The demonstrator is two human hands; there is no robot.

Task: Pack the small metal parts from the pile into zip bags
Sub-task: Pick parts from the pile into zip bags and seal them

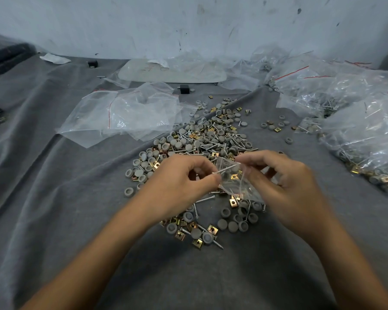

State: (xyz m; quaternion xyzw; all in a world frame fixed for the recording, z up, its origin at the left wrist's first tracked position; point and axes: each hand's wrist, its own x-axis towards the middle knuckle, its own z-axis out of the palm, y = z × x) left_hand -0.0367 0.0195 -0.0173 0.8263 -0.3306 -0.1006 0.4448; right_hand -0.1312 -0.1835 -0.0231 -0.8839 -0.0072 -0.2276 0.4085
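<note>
Grey cloth (54,198) under parts pile (211,139); scuffed white wall (188,23) behind

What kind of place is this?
Probably a small packing workshop: a pile of screws, caps and clips lies on a grey cloth, filled zip bags are heaped at the right, and empty bags lie at the left.
</note>
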